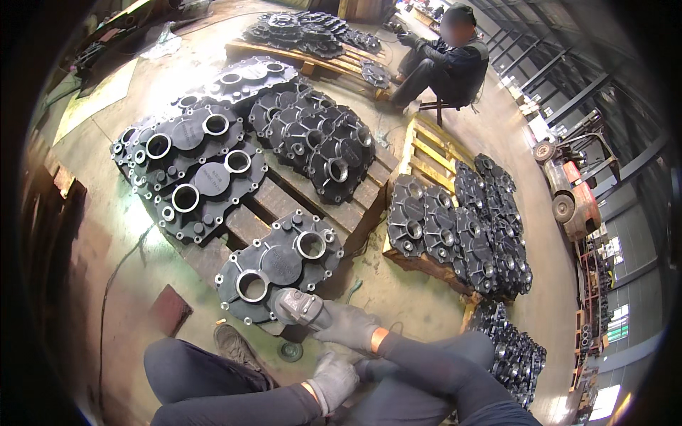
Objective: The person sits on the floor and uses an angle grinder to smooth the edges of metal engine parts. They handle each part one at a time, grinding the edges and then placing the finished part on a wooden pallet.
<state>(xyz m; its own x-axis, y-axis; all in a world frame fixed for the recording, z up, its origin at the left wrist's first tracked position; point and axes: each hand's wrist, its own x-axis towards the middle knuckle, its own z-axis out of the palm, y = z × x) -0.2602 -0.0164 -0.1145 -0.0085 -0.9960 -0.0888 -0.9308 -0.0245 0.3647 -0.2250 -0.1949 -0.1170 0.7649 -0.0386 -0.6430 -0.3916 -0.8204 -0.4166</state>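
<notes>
My right hand (pixel 349 326), in a grey glove, is wrapped round the body of an angle grinder (pixel 304 308). The grinder's head is at the near edge of a dark cast-metal housing cover (pixel 282 264), by its lower round opening. That cover lies flat at the near end of a wooden pallet (pixel 266 201). Close to my knees, my left hand (pixel 334 382), also gloved in grey, has its fingers curled; what they hold, if anything, is hidden. Below the grinder, a round disc (pixel 290 351) rests on the floor by my shoe (pixel 238 348).
More covers lie on the pallet in stacks, left (pixel 202 177) and right (pixel 320 135). A second pallet (pixel 430 153) on the right carries stacked covers (pixel 462 227). A person (pixel 451 60) sits at the back. A forklift (pixel 575 184) stands far right; a cable (pixel 117 270) crosses the floor.
</notes>
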